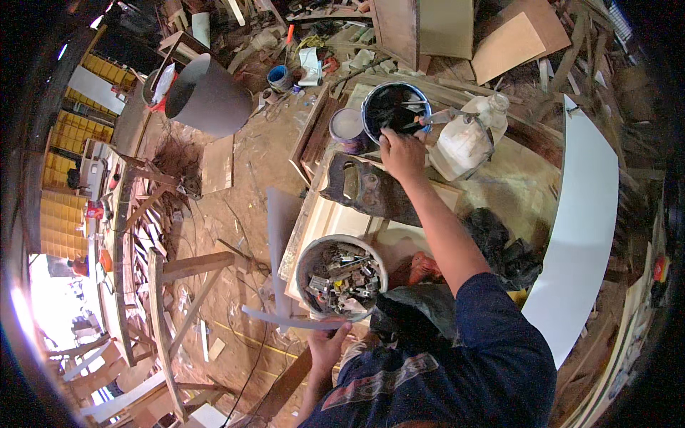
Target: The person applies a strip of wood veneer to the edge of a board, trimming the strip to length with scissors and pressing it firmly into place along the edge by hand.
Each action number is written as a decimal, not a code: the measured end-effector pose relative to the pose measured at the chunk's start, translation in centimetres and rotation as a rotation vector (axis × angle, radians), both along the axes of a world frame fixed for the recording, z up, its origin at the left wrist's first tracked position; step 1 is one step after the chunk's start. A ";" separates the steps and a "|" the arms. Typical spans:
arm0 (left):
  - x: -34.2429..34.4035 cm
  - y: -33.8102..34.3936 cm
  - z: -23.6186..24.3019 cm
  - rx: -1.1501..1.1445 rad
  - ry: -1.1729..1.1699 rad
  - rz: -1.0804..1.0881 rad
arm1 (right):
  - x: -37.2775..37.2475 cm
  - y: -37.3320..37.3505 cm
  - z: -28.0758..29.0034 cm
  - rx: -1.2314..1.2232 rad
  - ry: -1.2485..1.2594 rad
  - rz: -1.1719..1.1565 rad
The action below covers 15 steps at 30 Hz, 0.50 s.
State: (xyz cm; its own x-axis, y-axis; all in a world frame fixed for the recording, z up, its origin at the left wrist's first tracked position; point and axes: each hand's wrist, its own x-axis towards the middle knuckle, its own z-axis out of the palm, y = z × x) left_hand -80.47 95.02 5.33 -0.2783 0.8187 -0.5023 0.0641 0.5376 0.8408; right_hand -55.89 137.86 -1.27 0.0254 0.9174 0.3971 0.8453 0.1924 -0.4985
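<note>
My left hand [328,345] is closed around the end of a thin grey strip [289,321], which sticks out to the left. Just beyond it stands a round bucket [303,258] filled with metal hardware and scraps. My right hand [404,155] reaches forward, its fingers curled over the near rim of a dark bucket [366,121] with a blue edge. Several tools, partly hidden, stand in that bucket. Below my right hand lies a handsaw [371,189] with a worn handle. A lidded paint tin [348,127] and a whitish plastic jug [462,146] flank the dark bucket.
Dark plastic bags [499,246] lie beside my right arm. A long white panel [585,185] leans at the right. On the littered floor are a rolled grey sheet [207,96], a wooden trestle [163,321] and a small blue pot [279,77]. Wood scraps crowd the far side.
</note>
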 end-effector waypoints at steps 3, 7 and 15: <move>-0.4 -0.7 -0.5 0.024 -0.013 0.020 | 0.3 3.7 -0.4 0.034 0.019 0.010; -0.2 -0.3 1.0 0.029 -0.008 0.042 | 1.6 8.5 0.8 -0.224 -0.004 0.069; -1.4 0.1 1.7 0.175 0.082 0.003 | 3.6 12.2 0.6 -0.225 -0.008 0.228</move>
